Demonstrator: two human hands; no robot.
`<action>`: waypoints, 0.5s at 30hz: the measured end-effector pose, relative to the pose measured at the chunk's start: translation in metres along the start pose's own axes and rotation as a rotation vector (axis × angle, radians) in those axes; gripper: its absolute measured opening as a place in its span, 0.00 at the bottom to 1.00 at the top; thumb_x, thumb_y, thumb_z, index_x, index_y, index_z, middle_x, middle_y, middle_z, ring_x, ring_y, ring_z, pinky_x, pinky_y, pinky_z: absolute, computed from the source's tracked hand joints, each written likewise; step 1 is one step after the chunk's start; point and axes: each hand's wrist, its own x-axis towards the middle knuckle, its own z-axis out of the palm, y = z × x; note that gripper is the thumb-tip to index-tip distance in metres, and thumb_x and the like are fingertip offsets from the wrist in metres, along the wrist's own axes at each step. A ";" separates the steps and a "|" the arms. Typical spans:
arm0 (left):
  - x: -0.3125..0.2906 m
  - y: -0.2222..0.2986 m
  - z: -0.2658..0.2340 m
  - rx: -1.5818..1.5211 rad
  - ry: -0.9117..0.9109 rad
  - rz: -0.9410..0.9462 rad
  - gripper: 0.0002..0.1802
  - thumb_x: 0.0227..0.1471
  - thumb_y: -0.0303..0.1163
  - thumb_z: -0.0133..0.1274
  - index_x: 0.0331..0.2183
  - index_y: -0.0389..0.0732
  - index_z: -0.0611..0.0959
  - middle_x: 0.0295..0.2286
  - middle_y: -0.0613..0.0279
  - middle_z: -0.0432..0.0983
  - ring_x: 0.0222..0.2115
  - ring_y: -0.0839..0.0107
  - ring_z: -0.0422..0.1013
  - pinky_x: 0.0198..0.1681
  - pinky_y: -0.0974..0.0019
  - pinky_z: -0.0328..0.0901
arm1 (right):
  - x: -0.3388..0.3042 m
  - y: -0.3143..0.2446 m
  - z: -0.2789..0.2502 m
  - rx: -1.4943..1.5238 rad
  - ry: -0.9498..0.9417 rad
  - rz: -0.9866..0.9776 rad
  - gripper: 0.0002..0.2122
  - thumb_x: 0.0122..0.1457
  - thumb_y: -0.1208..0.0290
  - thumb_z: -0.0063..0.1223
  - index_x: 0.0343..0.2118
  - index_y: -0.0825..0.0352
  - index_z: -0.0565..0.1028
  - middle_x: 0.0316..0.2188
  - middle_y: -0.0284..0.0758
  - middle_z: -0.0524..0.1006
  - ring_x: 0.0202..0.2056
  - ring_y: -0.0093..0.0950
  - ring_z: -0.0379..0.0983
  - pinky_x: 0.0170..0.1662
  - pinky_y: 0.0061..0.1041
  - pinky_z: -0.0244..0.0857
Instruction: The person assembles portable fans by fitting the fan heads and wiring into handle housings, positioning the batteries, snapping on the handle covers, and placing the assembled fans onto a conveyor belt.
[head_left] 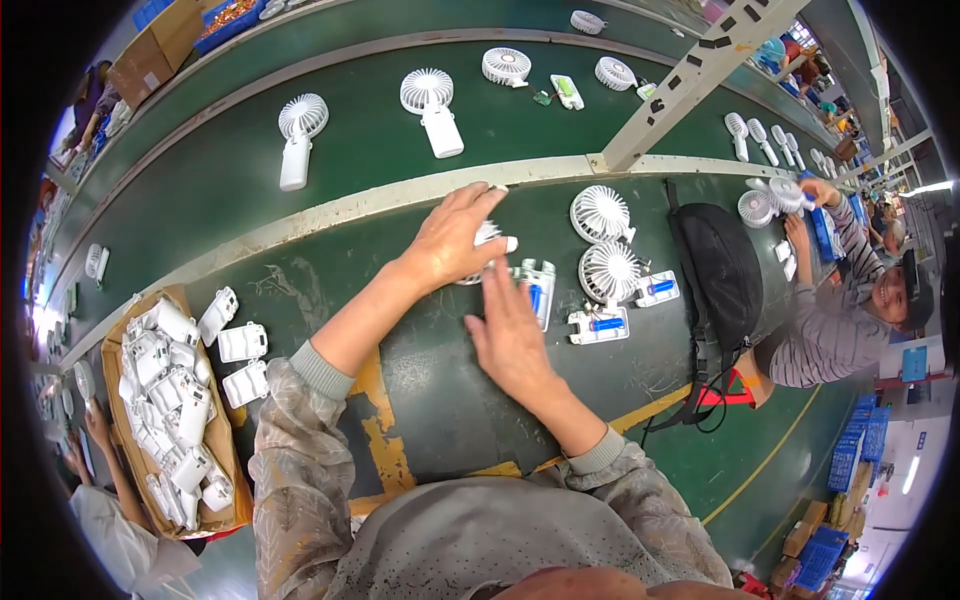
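Observation:
My left hand (455, 240) curves over a white handheld fan (486, 234), its fingers across the round head and its thumb at the near side; most of the fan is hidden. White covers show on some fingertips. My right hand (515, 335) lies just nearer to me, fingers stretched out and thumb apart, its fingertips at the fan's lower part. Beside those fingers is an opened white handle housing (541, 292) with a blue battery. To the right are two more fan heads (601, 214) (609, 272) with opened handles (600, 325) (657, 288), also holding blue batteries.
A cardboard box (243, 480) of white handle shells stands at left, with several loose shells (242, 342) beside it. Beyond a pale rail (360, 205), a green belt (360, 130) carries fans. A black bag (718, 270) lies at right, near a seated co-worker (835, 335).

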 end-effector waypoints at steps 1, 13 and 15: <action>-0.002 0.002 -0.002 0.039 -0.041 0.018 0.32 0.43 0.42 0.54 0.50 0.38 0.69 0.51 0.42 0.59 0.52 0.51 0.57 0.55 0.56 0.53 | -0.003 -0.004 -0.002 0.075 -0.056 -0.025 0.27 0.51 0.73 0.53 0.53 0.75 0.58 0.56 0.54 0.56 0.54 0.48 0.57 0.57 0.39 0.52; -0.114 0.025 -0.033 0.178 -0.091 -0.094 0.48 0.32 0.43 0.65 0.54 0.37 0.61 0.54 0.49 0.53 0.56 0.52 0.49 0.58 0.54 0.49 | 0.004 0.022 -0.019 0.064 -0.018 0.139 0.26 0.50 0.64 0.56 0.48 0.75 0.64 0.40 0.48 0.70 0.42 0.44 0.67 0.44 0.36 0.62; -0.124 0.029 -0.035 0.217 -0.113 -0.122 0.49 0.31 0.40 0.66 0.54 0.38 0.61 0.55 0.50 0.52 0.57 0.53 0.47 0.57 0.53 0.49 | 0.006 0.016 -0.012 0.115 -0.073 0.181 0.27 0.48 0.61 0.57 0.47 0.74 0.65 0.40 0.48 0.70 0.41 0.42 0.68 0.44 0.35 0.62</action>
